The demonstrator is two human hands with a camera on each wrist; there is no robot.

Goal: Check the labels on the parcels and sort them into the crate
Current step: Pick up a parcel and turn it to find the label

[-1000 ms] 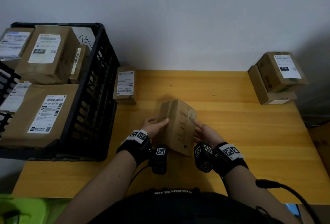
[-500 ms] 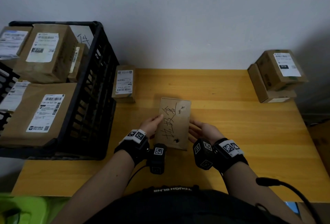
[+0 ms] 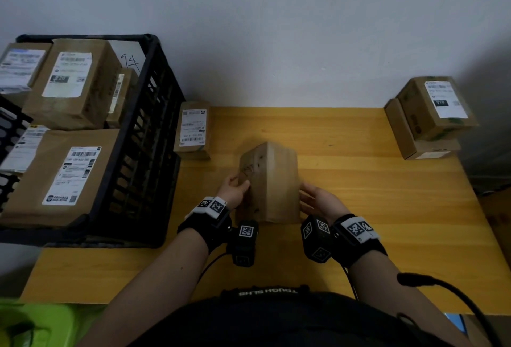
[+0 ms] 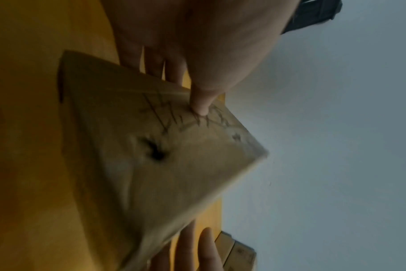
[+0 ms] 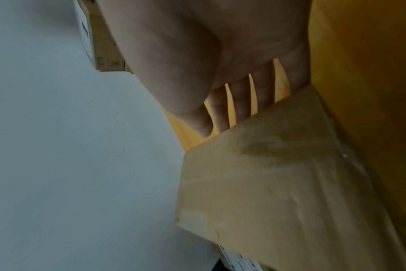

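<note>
Parcel (image 4: 151, 165), thumb (image 4: 202, 104) on scrawl (image 4: 181, 119) (left wrist)

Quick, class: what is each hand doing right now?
Left hand: pinches the parcel, thumb on its handwritten face.
Right hand: open, resting straight against the parcel.

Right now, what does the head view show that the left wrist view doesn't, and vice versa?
Head only: the black crate holding labelled parcels, and one labelled parcel on the table beside it.
Left wrist only: the left hand with its fingers tucked behind the held parcel, and the crushed dent round its puncture.
Both: the left thumb on the handwritten face, the right hand at the opposite side, the yellow table, and the two-parcel stack.
</note>
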